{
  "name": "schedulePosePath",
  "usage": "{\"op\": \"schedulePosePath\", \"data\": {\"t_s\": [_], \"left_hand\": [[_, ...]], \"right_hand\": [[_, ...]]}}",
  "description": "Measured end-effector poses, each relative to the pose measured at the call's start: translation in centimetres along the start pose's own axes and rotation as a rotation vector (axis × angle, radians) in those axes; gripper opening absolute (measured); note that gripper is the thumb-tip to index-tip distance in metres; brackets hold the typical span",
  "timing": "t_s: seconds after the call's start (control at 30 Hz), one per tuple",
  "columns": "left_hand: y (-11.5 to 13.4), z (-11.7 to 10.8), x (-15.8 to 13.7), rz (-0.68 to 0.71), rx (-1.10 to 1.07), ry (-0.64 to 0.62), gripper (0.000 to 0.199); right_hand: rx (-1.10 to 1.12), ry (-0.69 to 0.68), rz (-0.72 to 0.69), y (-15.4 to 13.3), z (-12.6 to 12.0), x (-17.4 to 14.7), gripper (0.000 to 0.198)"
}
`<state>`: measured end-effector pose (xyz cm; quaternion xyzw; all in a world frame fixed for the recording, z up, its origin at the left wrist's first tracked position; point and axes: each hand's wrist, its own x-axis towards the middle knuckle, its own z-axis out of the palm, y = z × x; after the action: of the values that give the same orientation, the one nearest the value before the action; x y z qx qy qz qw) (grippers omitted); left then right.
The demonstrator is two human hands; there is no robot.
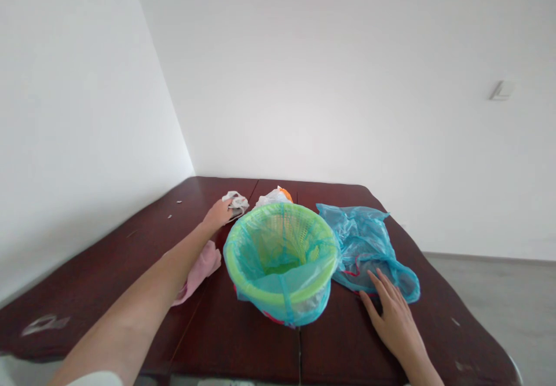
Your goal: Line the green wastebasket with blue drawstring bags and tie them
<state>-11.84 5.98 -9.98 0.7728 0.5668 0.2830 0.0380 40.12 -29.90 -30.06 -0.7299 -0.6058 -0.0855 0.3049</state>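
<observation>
A green plastic basket (243, 285) stands near the table's middle, lined with a thin blue plastic bag (310, 279) folded over its rim. My left hand (220, 212) reaches past the basket's left side, its fingers closed on a crumpled white tissue or wrapper (237, 202). To the right of the basket, a second blue plastic bag (365, 235) with a red drawstring lies spread out. My right hand (393, 313) rests with fingers apart at that bag's near edge. A pink cloth (204, 267) lies partly hidden behind my left forearm.
Behind the basket sits a crumpled clear and white plastic piece (273, 197) with an orange item (285, 194). Scraps (46, 323) lie on the dark red wooden table (247, 339). White walls border it at the back and left.
</observation>
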Motion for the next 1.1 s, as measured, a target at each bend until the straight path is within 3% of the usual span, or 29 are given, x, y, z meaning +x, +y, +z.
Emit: {"op": "schedulePosePath", "data": {"t_s": [0.17, 0.23, 0.3, 0.4, 0.5, 0.63, 0.7, 0.77, 0.83, 0.97, 1.1], "left_hand": [[2.3, -7.6, 1.5, -0.063, -0.082, 0.314, 0.053], [5.3, -11.0, 0.4, 0.034, -0.256, 0.396, 0.053], [9.3, -14.0, -2.2, 0.204, -0.458, 0.351, 0.048], [15.4, -16.1, -7.5, 0.585, -0.375, 0.048, 0.043], [18.8, -14.8, -11.5, 0.751, -0.075, -0.345, 0.056], [19.3, -11.8, -11.9, 0.715, 0.031, -0.719, 0.07], [19.4, -11.6, -10.9, 0.671, -0.044, -0.856, 0.062], [19.7, -12.3, -9.9, 0.64, -0.108, -0.908, 0.058], [20.0, -13.4, -9.4, 0.649, -0.109, -0.812, 0.057], [18.3, -15.0, -11.7, 0.862, -0.091, -0.361, 0.046], [13.7, -13.6, -18.4, 1.182, -0.145, 0.136, 0.031]], "right_hand": [[-0.003, 0.019, -0.01, 0.5, 0.3, -0.1, 0.065], [-0.007, 0.023, -0.01, 0.5, 0.4, -0.1, 0.066], [-0.01, 0.017, -0.006, 0.5, 0.4, -0.1, 0.068], [-0.001, 0.013, 0.0, 0.6, 0.4, 0.1, 0.069], [0.009, 0.022, 0.005, 0.6, 0.3, 0.3, 0.069], [0.035, 0.023, 0.0, 0.4, 0.1, 0.2, 0.063], [0.049, 0.027, 0.002, 0.3, 0.0, 0.3, 0.06], [0.059, 0.042, 0.003, 0.3, -0.3, 0.5, 0.058], [0.065, 0.087, -0.023, -0.3, -1.1, 0.8, 0.053], [0.144, 0.229, -0.208, -5.3, -3.8, -0.2, 0.03], [0.287, 0.39, -0.384, -14.7, -5.8, -3.2, 0.067]]}}
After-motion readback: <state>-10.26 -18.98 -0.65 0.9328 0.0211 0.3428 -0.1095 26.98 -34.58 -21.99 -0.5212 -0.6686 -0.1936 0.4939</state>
